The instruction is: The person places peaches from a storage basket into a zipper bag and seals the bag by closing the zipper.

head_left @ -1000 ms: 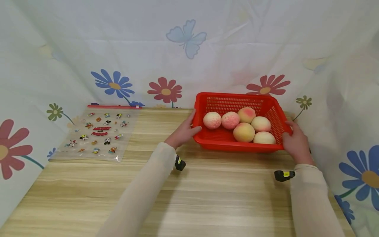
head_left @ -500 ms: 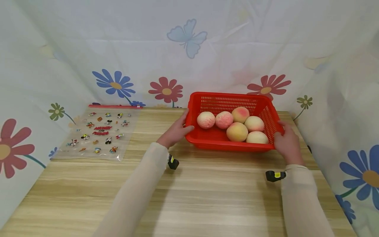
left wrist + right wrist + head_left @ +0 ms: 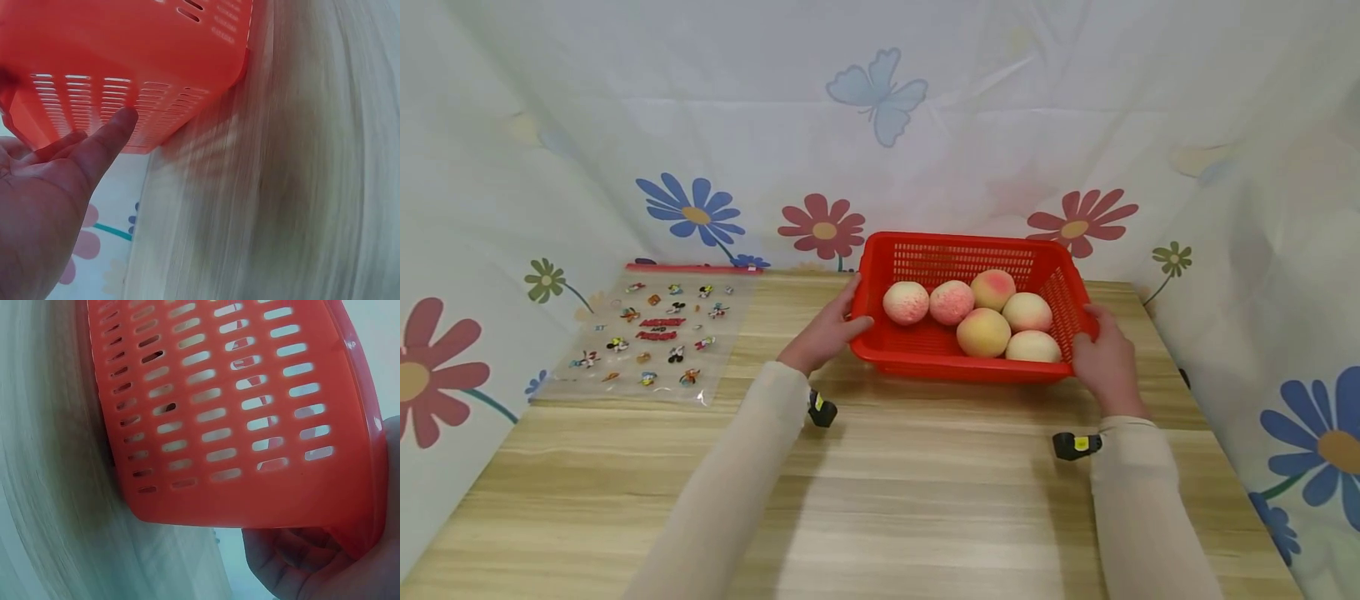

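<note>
A red plastic basket [image 3: 955, 365] with slotted walls holds several peaches [image 3: 983, 332], some pale with pink bumps, others yellow with a pink blush. At its left end my left hand [image 3: 822, 335] grips it, thumb over the rim; in the left wrist view the fingers [image 3: 103, 144] lie against the slotted outer wall. My right hand [image 3: 1108, 367] holds the right end, its thumb near the rim. In the right wrist view, curled fingers [image 3: 275, 562] show beyond the basket's wall [image 3: 206, 419]. Whether the base touches the table is unclear.
A clear plastic bag [image 3: 655, 342] with a red slider and cartoon prints lies flat on the wooden table [image 3: 925, 508] at the left. Flower-printed white cloth [image 3: 760, 108] hangs behind and along both sides. A small black camera sits at each wrist.
Both hands have moved left together, carrying the basket and its peaches along. The peaches keep their places inside it. The plastic bag has stayed put.
</note>
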The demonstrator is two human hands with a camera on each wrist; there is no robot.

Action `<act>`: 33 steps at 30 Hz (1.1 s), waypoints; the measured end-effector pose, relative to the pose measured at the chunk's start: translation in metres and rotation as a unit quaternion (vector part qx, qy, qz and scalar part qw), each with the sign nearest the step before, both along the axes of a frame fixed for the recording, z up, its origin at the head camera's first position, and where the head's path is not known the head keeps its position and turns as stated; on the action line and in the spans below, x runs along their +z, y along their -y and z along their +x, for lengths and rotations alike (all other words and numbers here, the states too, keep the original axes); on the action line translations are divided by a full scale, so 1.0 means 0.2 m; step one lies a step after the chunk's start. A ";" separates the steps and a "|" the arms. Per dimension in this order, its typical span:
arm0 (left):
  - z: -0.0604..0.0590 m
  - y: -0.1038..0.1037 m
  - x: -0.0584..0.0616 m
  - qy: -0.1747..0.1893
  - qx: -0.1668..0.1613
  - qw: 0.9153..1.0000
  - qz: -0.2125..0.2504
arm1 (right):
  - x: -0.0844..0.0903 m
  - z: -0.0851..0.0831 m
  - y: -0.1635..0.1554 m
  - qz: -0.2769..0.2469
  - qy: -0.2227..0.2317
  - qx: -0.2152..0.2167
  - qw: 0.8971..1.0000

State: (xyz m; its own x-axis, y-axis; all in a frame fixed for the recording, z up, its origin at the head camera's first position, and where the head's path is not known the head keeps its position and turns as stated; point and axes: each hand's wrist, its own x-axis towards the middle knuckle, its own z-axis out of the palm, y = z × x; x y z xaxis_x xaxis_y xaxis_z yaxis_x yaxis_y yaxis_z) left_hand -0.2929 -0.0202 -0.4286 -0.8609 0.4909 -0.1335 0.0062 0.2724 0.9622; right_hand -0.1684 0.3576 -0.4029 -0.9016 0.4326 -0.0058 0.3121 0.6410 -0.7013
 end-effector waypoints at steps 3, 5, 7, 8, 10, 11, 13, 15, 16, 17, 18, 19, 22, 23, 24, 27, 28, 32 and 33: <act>-0.02 0.03 -0.01 0.007 0.003 1.000 0.000 | 0.00 -0.01 0.02 0.007 -0.008 0.002 1.000; -0.02 0.04 -0.01 0.010 0.005 1.000 -0.001 | 0.00 -0.01 0.04 0.007 -0.012 0.004 1.000; -0.02 0.06 0.00 0.007 0.009 1.000 -0.003 | 0.01 -0.02 0.06 0.007 -0.013 0.007 1.000; -0.02 0.07 0.00 0.003 0.013 1.000 -0.004 | 0.01 -0.02 0.07 0.002 -0.011 0.008 1.000; -0.02 0.08 0.00 -0.004 0.018 1.000 -0.008 | 0.01 -0.02 0.09 -0.005 -0.009 0.011 1.000; 0.00 0.09 0.02 -0.006 0.017 1.000 -0.011 | 0.02 -0.03 0.09 -0.008 -0.008 0.013 1.000; 0.02 0.11 0.06 -0.001 0.014 1.000 -0.011 | 0.02 -0.03 0.11 -0.014 -0.005 0.017 1.000; 0.03 0.13 0.08 0.010 0.013 1.000 -0.014 | 0.01 -0.04 0.13 -0.014 -0.005 0.020 1.000; 0.03 0.14 0.08 0.015 0.013 1.000 -0.015 | 0.01 -0.04 0.14 -0.015 -0.005 0.021 1.000; 0.03 0.15 0.08 0.017 0.012 1.000 -0.015 | 0.01 -0.05 0.15 -0.015 -0.005 0.022 1.000; 0.01 0.16 0.06 0.015 0.018 1.000 -0.016 | 0.01 -0.05 0.16 -0.016 -0.006 0.022 1.000; 0.00 0.17 0.04 0.013 0.023 1.000 -0.016 | 0.01 -0.05 0.17 -0.017 -0.006 0.022 1.000; -0.02 0.19 -0.01 0.001 0.034 0.999 -0.016 | 0.01 -0.06 0.19 -0.017 -0.008 0.021 1.000; -0.02 0.20 -0.02 -0.003 0.037 0.999 -0.016 | 0.00 -0.06 0.20 -0.017 -0.009 0.020 1.000; -0.02 0.21 -0.02 -0.006 0.039 0.999 -0.018 | 0.00 -0.07 0.20 -0.017 -0.009 0.019 1.000; -0.02 0.24 -0.03 -0.008 0.046 0.999 -0.024 | -0.01 -0.07 0.22 -0.022 -0.012 0.018 1.000; -0.02 0.25 -0.02 -0.007 0.047 0.999 -0.027 | -0.01 -0.08 0.23 -0.023 -0.012 0.017 1.000; -0.02 0.28 0.00 0.009 0.050 0.998 -0.028 | -0.02 -0.09 0.27 -0.030 -0.019 0.015 0.999; -0.01 0.29 0.01 0.015 0.049 0.998 -0.025 | -0.03 -0.09 0.28 -0.031 -0.020 0.015 0.999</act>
